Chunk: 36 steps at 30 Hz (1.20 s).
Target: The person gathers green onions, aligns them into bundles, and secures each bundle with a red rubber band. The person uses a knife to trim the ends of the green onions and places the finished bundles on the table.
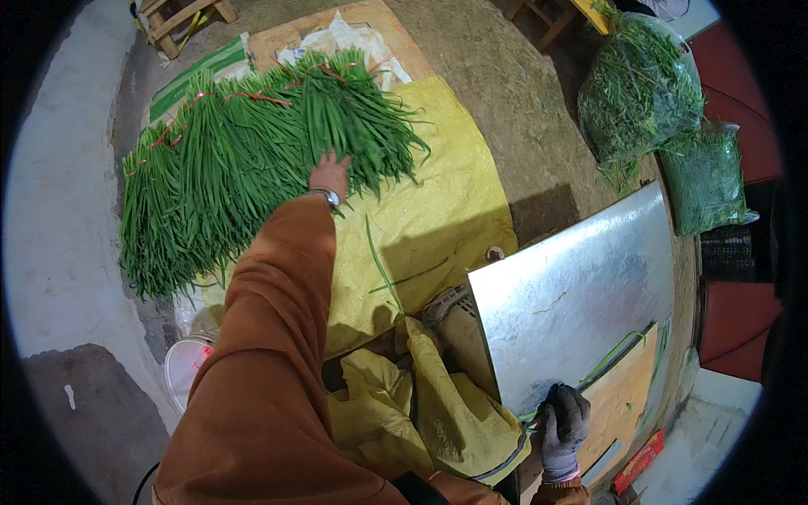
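Note:
My left hand (pixel 330 172), bare with a watch at the wrist, reaches far out. Its fingers are spread and rest on the leafy lower part of a tied bundle of garlic chives (pixel 324 126). More bundles of long green chives (pixel 227 160) lie side by side to its left, bound with red ties. Close to my body, my right hand (pixel 562 429) wears a dark grey glove. Its fingers are curled at the near edge of a shiny metal sheet (pixel 581 278); what they hold, if anything, is hidden. A green stalk shows beside that hand.
A yellow woven sheet (pixel 446 168) lies under the bundles, with loose stalks (pixel 379 257) on it. Beside my right hand is a wooden board (pixel 623 383). Bags of green trimmings (pixel 644 93) stand at the far right. A white bucket (pixel 181 370) sits left of my arm.

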Tool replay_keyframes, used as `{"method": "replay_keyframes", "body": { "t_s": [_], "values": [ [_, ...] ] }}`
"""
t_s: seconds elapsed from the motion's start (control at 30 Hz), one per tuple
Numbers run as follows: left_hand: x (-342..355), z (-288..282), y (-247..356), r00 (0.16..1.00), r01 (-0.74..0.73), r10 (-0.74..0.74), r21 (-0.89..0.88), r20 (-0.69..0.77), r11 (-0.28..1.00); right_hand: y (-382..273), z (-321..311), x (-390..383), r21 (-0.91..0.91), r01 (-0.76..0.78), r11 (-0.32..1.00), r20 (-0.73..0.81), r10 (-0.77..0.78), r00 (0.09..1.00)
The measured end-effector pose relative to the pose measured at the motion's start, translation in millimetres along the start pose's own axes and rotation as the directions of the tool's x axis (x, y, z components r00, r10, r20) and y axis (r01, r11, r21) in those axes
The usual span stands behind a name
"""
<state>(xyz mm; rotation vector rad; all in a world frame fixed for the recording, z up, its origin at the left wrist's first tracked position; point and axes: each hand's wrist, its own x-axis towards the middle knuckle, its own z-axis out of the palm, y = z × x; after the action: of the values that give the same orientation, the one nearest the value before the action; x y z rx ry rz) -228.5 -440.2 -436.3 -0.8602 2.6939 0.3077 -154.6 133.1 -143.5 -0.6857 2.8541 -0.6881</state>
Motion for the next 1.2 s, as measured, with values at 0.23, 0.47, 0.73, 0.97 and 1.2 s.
{"method": "replay_keyframes", "body": {
  "t_s": [0.23, 0.47, 0.73, 0.97, 1.2],
  "values": [
    [11.0, 17.6, -9.5, 0.989, 0.111, -0.113, 0.032, 0.094, 0.993, -21.3, -9.1, 5.2, -0.03, 0.081, 0.996, 0.036, -0.08, 0.996],
    [-79.8, -9.3, -0.1, 0.875, -0.39, 0.336, 0.097, 0.35, 0.916, -64.3, -29.8, -99.5, 0.104, 0.117, 0.988, 0.052, -0.123, 0.991],
    [-248.5, -137.1, 72.3, 0.848, -0.528, 0.51, 0.135, 0.143, 0.839, -59.0, -9.0, -256.7, 0.29, -0.385, 0.876, 0.126, 0.364, 0.923],
    [-414.0, -215.4, 174.4, 0.482, -0.868, 0.744, -0.366, -0.462, 0.335, 15.3, 58.6, -304.2, 0.35, -0.427, 0.833, -0.007, 0.459, 0.889],
    [-441.4, -231.3, 83.8, 0.746, -0.652, 0.656, 0.074, -0.115, 0.755, 59.7, 122.4, -305.5, -0.074, -0.092, 0.993, 0.778, 0.115, 0.618]
  ]
}}
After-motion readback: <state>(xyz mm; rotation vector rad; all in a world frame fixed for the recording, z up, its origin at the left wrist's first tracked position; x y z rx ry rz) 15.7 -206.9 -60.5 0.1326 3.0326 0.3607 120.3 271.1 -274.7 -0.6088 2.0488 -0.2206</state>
